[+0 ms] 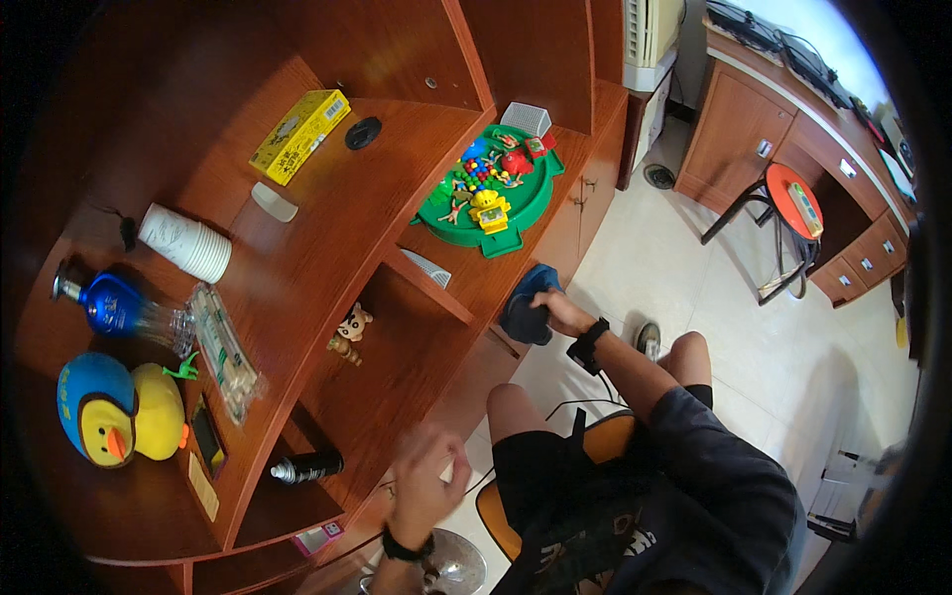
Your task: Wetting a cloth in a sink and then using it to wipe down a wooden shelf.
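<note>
My right hand (559, 312) grips a dark blue fabric item (526, 309) that looks like a cap, just off the front edge of the wooden desk (416, 357). A black band circles that wrist. My left hand (428, 476) is blurred, with its fingers curled and a gap between thumb and fingers; I see nothing held in it. It hovers near the desk's front edge, close to a black spray can (309, 468) lying in a lower compartment. A green round game board (524, 212) with coloured balls and animal heads rests on the desk beyond my right hand.
The upper shelf holds a yellow box (301, 134), stacked paper cups (186, 242), a blue bottle (111, 303), wrapped sticks (223, 353) and a plush duck (152, 409). Small figurines (352, 327) stand below. A red stool (792, 197) stands across the floor. A metal disc (454, 561) lies behind my left wrist.
</note>
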A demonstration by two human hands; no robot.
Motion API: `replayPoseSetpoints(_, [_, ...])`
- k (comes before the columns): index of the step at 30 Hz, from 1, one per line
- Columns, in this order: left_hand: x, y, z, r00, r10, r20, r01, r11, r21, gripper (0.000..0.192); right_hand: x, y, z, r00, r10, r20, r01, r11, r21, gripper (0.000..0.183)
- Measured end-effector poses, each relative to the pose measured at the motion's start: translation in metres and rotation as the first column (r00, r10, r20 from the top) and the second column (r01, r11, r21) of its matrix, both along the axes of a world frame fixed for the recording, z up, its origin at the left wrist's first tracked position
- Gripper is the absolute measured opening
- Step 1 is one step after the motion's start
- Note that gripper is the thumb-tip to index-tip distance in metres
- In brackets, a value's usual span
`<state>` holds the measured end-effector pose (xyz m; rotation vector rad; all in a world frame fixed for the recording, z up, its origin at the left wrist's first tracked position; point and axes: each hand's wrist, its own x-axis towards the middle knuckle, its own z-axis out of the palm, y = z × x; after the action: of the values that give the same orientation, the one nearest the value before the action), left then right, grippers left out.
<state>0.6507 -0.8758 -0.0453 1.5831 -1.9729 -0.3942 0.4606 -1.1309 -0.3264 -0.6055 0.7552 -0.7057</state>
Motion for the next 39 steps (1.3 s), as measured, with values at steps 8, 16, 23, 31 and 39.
replayPoseSetpoints(8, [0.046, 0.231, -0.385, 0.711, 0.703, -0.001, -0.411, 0.416, 0.811, 0.032, 0.041, 0.014, 0.003, 0.703, 0.097, -0.705, -0.405, 0.869, -0.284, 0.041])
replayPoseSetpoints(16, [-0.008, 0.299, -0.385, 0.016, 0.998, -0.054, -0.098, 0.055, 0.994, 0.053, 0.029, 0.004, -0.025, 0.545, 0.084, -0.834, -0.524, 0.811, -0.26, 0.035])
replayPoseSetpoints(23, [-0.054, 0.408, -0.381, -0.167, 0.98, 0.105, 0.0, -0.107, 0.994, 0.056, 0.044, 0.02, -0.017, 0.699, 0.008, -0.715, -0.307, 0.906, -0.291, 0.032])
replayPoseSetpoints(31, [-0.064, 0.486, -0.388, -0.029, 0.999, 0.019, -0.063, -0.021, 0.998, 0.036, 0.094, 0.096, -0.077, 0.611, 0.098, -0.786, -0.411, 0.887, -0.209, 0.028])
replayPoseSetpoints(39, [0.053, 0.415, -0.315, 0.35, 0.806, -0.477, -0.711, 0.56, 0.425, 0.045, 0.135, 0.173, 0.018, 0.889, -0.122, -0.441, -0.115, 0.873, -0.473, 0.024])
